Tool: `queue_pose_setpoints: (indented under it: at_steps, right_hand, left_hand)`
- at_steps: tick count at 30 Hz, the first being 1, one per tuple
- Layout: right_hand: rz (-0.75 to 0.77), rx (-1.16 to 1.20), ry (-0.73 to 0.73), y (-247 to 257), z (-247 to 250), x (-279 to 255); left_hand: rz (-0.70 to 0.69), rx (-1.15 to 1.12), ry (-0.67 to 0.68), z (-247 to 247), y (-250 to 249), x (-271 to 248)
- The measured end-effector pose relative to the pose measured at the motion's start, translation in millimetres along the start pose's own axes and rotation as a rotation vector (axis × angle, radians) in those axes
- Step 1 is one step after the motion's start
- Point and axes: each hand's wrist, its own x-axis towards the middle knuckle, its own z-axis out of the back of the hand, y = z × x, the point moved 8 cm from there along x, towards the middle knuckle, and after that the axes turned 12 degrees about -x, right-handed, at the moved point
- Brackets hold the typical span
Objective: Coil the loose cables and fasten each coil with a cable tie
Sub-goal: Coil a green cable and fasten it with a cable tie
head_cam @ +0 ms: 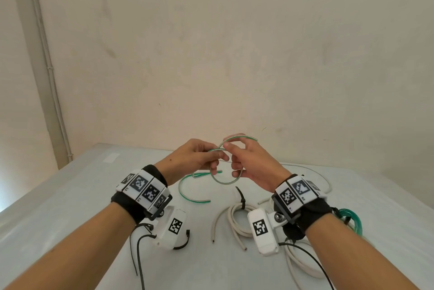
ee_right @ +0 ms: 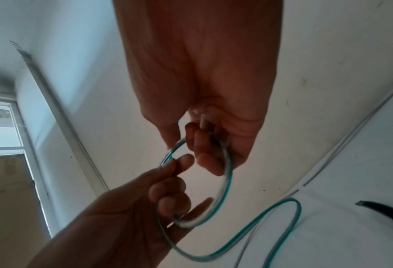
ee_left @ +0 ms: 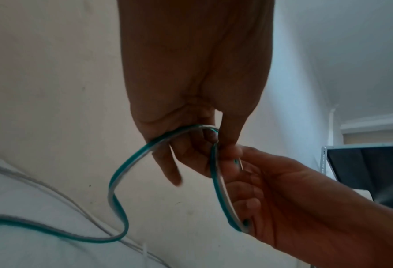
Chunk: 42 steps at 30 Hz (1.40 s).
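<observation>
- Black loose cable ties (head_cam: 138,240) lie at the lower left of the head view, on the pale grey table (head_cam: 70,195), partly under the left forearm and its wrist camera.
- Just left of centre, the left hand (head_cam: 197,155) is raised above the table with its fingers curled, pinching a green-and-clear cable (head_cam: 223,180) between thumb and fingertips.
- In the left wrist view the same cable (ee_left: 119,174) arches out from under the left hand (ee_left: 190,90) and drops in a bend to the table at the lower left of the frame.
- At the centre of the head view the cable forms one small round loop hanging between the two hands, with its free tail (head_cam: 187,192) curving on the table just below and left of the loop.
- Just right of centre, the right hand (head_cam: 251,165) has its fingers curled round the loop's right side, fingertip to fingertip with the left hand.
- In the right wrist view the loop (ee_right: 222,190) runs from the right hand (ee_right: 202,81) at the top down to the left hand (ee_right: 145,208) at the lower left.
- Below the hands, at lower centre, a white cable coil (head_cam: 234,221) lies on the table, fastened with a black tie (head_cam: 242,200).
- At the lower right more white cable (head_cam: 298,264) lies beside the right forearm, and a green coil (head_cam: 350,217) shows just behind the right wrist.
</observation>
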Motion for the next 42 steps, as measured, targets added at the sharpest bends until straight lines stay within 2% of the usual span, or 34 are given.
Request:
queue_pose_setpoints:
  at_steps: [4, 6, 9, 11, 13, 16, 19, 21, 26, 29, 33, 38, 42]
  right_hand:
    - [0.085, 0.008, 0.024, 12.0, 0.4, -5.8]
    - [0.085, -0.042, -0.035, 10.0, 4.4, -2.8]
    - [0.112, -0.268, -0.169, 8.8, 12.3, 0.6]
    - [0.107, -0.348, -0.222, 6.5, 17.7, 1.5]
    - [0.073, -0.262, -0.189, 0.5, 18.5, 3.1]
    - [0.023, 0.019, -0.128, -7.4, 15.2, 4.9]
    - [-0.048, 0.225, -0.162, -11.3, 18.5, 4.1]
    - [-0.054, 0.234, -0.181, -10.9, 22.7, 3.4]
    - [0.033, -0.090, -0.160, -10.9, 24.3, 2.7]
    - [0.069, -0.290, -0.152, -9.4, 21.3, 4.8]
    - [0.120, -0.595, -0.162, -6.5, 14.1, 8.0]
    - [0.130, -0.692, -0.255, 2.1, 21.4, 5.2]
    - [0.148, -0.746, -0.289, 4.8, 18.7, 6.6]
  left_hand:
    - [0.029, -0.048, -0.058, 6.6, 11.3, 3.8]
    - [0.022, -0.012, -0.104, 8.1, 13.3, 3.5]
    - [0.043, 0.018, -0.175, 11.4, 14.8, 2.3]
    - [0.102, -0.074, -0.210, 14.1, 19.6, 2.7]
    - [0.148, -0.187, -0.212, 14.6, 23.4, 2.1]
    - [0.115, -0.177, -0.128, 8.4, 22.4, 0.5]
    - [0.094, -0.242, -0.057, 1.1, 19.4, -2.3]
    - [0.100, -0.344, -0.040, 0.0, 17.5, -2.1]
    - [0.128, -0.638, 0.003, 0.0, 14.8, -0.8]
    - [0.140, -0.706, -0.010, -0.2, 13.5, 1.2]
    - [0.151, -0.547, -0.117, 5.8, 16.0, 3.6]
    - [0.166, -0.357, -0.134, 12.7, 26.3, 4.5]
    - [0.201, -0.386, -0.158, 13.0, 35.2, 3.3]
